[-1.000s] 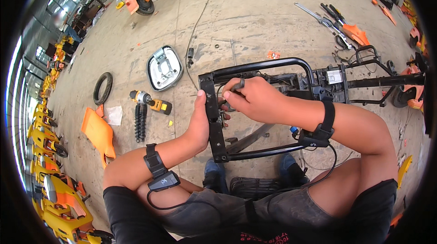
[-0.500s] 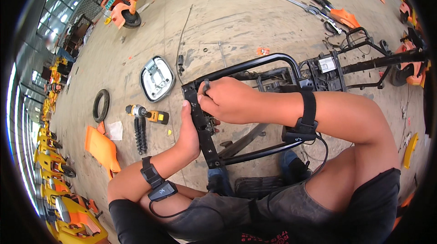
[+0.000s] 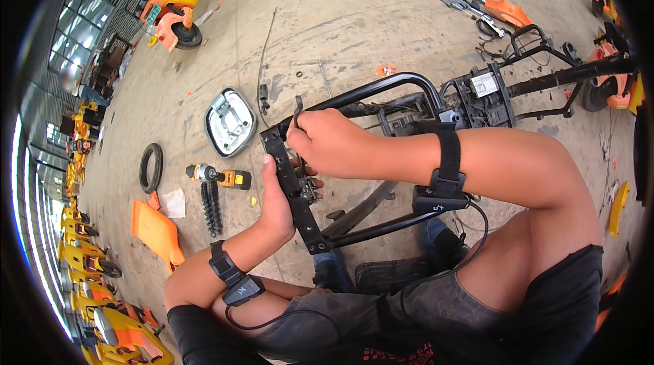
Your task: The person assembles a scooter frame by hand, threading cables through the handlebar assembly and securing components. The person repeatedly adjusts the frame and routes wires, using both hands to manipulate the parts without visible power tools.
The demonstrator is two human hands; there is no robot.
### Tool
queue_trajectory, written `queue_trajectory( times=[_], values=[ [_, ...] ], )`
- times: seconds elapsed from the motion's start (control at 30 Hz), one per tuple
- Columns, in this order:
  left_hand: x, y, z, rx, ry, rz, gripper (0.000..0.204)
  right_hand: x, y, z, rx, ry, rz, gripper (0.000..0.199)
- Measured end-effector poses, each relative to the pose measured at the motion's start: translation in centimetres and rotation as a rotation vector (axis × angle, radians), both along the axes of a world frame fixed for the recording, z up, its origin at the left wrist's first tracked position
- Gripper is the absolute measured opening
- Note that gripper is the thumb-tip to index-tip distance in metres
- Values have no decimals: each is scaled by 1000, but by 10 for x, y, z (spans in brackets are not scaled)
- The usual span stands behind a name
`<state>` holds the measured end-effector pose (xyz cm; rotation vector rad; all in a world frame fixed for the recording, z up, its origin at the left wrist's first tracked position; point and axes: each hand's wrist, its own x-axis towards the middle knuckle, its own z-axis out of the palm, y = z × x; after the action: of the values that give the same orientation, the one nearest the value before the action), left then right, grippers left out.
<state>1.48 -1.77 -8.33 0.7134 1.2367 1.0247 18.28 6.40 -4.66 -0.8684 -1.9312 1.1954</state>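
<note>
A black tubular scooter frame (image 3: 368, 88) lies across in front of me. My left hand (image 3: 276, 205) is wrapped round its flat black end crossbar (image 3: 294, 191), thumb on the outer side and fingertips curling out on the inner side. A small metal mechanism (image 3: 310, 188) shows beside those fingertips, partly covered. Closed just above the bar's upper half, my right hand (image 3: 330, 144) pinches a small dark bent strip (image 3: 298, 107). The strip's curved tip sticks up past the knuckles; its lower part is hidden, so I cannot make out its exact kind.
Left of the frame lie a silver-and-black tray-like part (image 3: 230, 123), a yellow cordless drill (image 3: 228, 178), a coil spring (image 3: 211, 208), a tyre (image 3: 150, 167) and an orange panel (image 3: 157, 232). Fork parts (image 3: 456, 4) lie at the far right. Scooters (image 3: 174, 11) stand around.
My right hand has turned slightly, and more of the dark strip now shows above its fingers. My left hand keeps its hold on the crossbar. The whole view has shifted a little.
</note>
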Motion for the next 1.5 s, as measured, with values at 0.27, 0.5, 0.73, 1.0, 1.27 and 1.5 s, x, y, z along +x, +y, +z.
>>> queue_trajectory(
  times=[0.27, 0.5, 0.73, 1.0, 1.27, 1.5],
  values=[
    [3, 0, 4, 0, -6, 12, 74, -8, -1, 3, 67, -55, -27, 30],
    [7, -1, 10, 29, 17, 17, 71, -6, -6, -1, 247, -69, 44, 27],
    [5, 0, 7, 30, 20, 8, 72, 1, -9, -3, 314, -70, 127, 26],
    [2, -1, 5, 39, 19, -27, 74, 25, -17, 8, 499, -166, 456, 20],
    [4, -2, 9, -62, -7, 41, 79, 35, -29, -9, 573, -238, 646, 17],
    [4, -1, 7, -24, 12, 28, 79, 38, -31, -24, 673, -488, 735, 19]
  ],
)
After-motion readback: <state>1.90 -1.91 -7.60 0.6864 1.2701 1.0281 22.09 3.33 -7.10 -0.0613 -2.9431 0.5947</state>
